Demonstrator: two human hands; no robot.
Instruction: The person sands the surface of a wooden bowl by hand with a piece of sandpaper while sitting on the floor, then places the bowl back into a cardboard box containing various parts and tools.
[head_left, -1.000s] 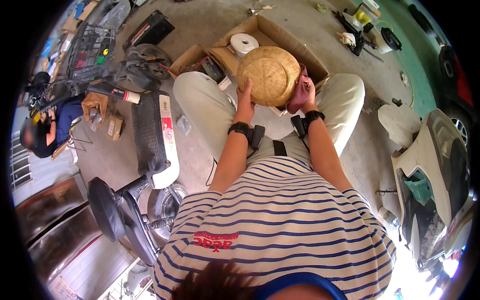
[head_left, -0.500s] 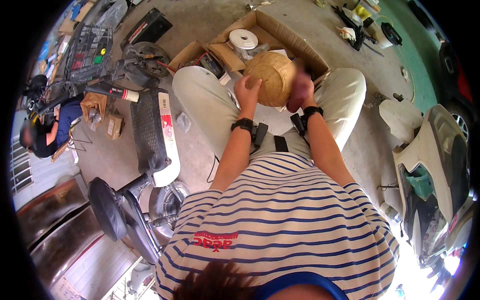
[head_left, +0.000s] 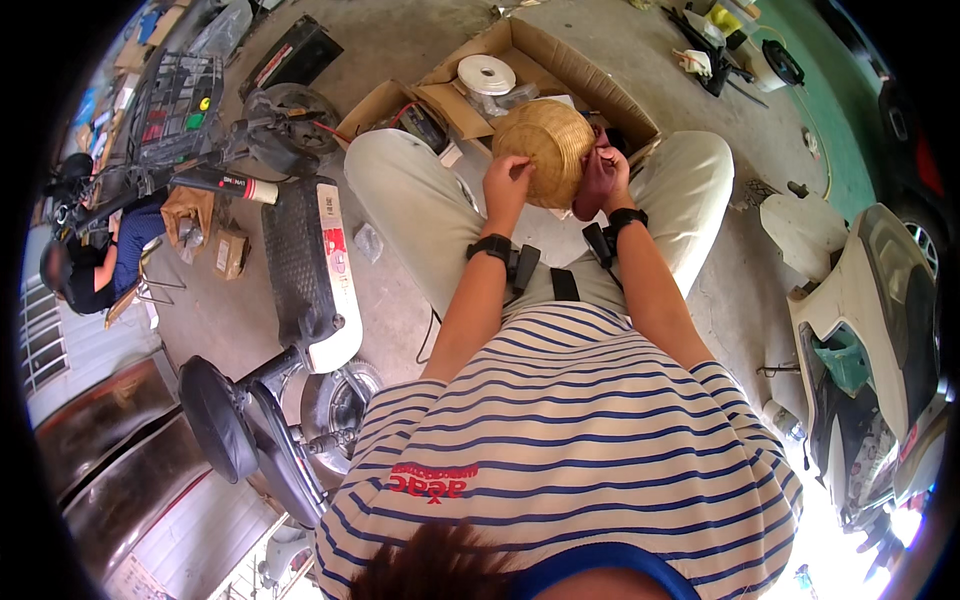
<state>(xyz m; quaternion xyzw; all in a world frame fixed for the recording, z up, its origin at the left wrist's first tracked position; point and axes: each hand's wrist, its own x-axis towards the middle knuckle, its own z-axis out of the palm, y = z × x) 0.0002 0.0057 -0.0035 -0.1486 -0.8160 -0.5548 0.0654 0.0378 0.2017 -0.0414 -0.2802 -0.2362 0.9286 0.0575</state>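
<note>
A round, domed basket (head_left: 545, 140) of woven straw-coloured strips is up between my knees, in front of the cardboard box. My left hand (head_left: 506, 185) is at its near left side, thumb and fingers pinched together against the weave. Whatever those fingertips hold, if anything, is too small to make out. Against the basket's right side, my right hand (head_left: 616, 180) grips a maroon cloth (head_left: 595, 180), which hangs down below the fingers. The basket's underside and far side are hidden.
Beyond the basket lies an open cardboard box (head_left: 610, 90) with a white roll (head_left: 487, 75) in it. A folded-down scooter (head_left: 300, 270) stands to my left, and a pale motor scooter (head_left: 860, 340) to my right. Another person (head_left: 90, 260) sits at the far left.
My left hand has moved from the basket's left edge onto its near face, fingers now bunched. My right hand and the maroon cloth have shifted slightly; more of the cloth shows spread out.
</note>
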